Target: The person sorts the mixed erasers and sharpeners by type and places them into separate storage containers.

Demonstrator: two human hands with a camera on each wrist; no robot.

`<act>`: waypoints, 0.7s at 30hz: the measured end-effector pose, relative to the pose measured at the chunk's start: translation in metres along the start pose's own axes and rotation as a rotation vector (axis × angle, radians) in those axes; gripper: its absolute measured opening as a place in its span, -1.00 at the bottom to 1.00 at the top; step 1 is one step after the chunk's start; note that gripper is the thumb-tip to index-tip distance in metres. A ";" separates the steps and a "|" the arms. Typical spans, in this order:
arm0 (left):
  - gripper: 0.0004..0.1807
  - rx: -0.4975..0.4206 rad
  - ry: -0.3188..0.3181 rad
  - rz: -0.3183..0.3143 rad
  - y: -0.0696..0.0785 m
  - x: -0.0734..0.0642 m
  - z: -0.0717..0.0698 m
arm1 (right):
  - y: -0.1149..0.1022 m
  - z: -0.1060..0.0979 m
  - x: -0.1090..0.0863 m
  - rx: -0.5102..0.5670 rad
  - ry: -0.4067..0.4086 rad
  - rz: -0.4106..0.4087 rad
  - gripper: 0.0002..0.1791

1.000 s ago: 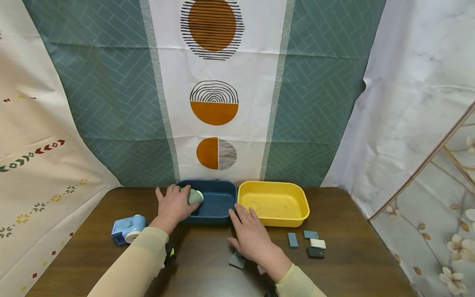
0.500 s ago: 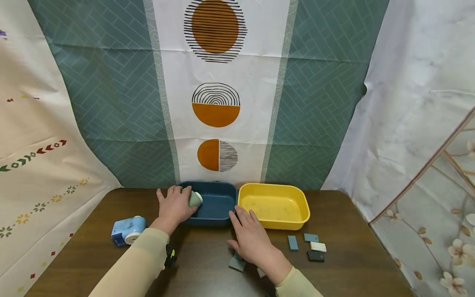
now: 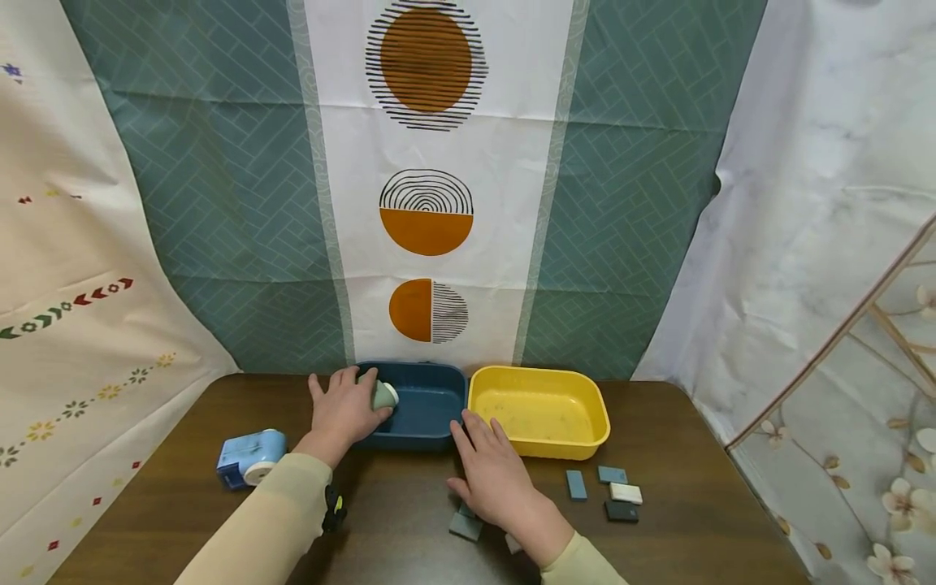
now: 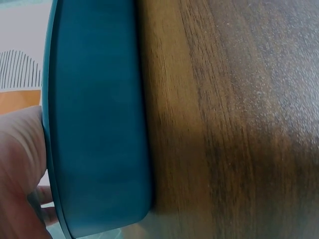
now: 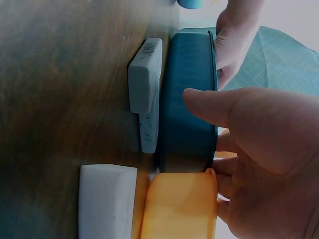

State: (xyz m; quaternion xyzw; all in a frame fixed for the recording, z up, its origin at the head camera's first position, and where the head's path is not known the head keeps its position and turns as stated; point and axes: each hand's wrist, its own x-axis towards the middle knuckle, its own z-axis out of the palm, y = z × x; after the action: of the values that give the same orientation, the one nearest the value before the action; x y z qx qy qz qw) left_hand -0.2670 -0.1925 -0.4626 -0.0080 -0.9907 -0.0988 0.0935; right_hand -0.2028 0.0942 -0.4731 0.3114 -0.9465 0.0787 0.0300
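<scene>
My left hand (image 3: 344, 410) reaches over the left end of a dark blue bin (image 3: 435, 402). Between its thumb and fingers it holds a pale green rounded thing with a white end (image 3: 383, 396), mostly covered by the hand. The left wrist view shows the bin's outer wall (image 4: 99, 119) and part of the hand (image 4: 20, 159) behind the rim. My right hand (image 3: 497, 475) has its fingers extended to where the blue bin meets a yellow bin (image 3: 600, 418). In the right wrist view its fingertips are at both rims, with the thumb (image 5: 209, 105) before the blue wall.
A light blue boxy device with a white round part (image 3: 252, 457) lies left of my left forearm. Several small blocks, including a white one (image 3: 626, 494) and a black one (image 3: 621, 511), lie at the right. Grey blocks (image 3: 465, 526) lie beside my right hand. Patterned cloth hangs behind.
The head view has tilted a little, so the scene sits slightly lower in it. Both hands keep nearly the same place on the bins, the left still holding the green thing.
</scene>
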 end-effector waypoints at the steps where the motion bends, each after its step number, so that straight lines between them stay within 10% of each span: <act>1: -0.09 -0.001 0.000 0.000 0.000 0.000 0.000 | 0.000 0.001 0.000 0.001 -0.004 0.003 -0.06; 21: -0.12 0.029 0.036 0.040 0.000 -0.005 -0.004 | -0.001 0.002 0.000 -0.016 -0.016 0.017 -0.06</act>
State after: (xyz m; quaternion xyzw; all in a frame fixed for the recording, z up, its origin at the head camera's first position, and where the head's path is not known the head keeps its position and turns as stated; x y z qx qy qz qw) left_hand -0.2613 -0.1935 -0.4599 -0.0246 -0.9898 -0.0828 0.1134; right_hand -0.2024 0.0934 -0.4752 0.3036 -0.9500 0.0689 0.0244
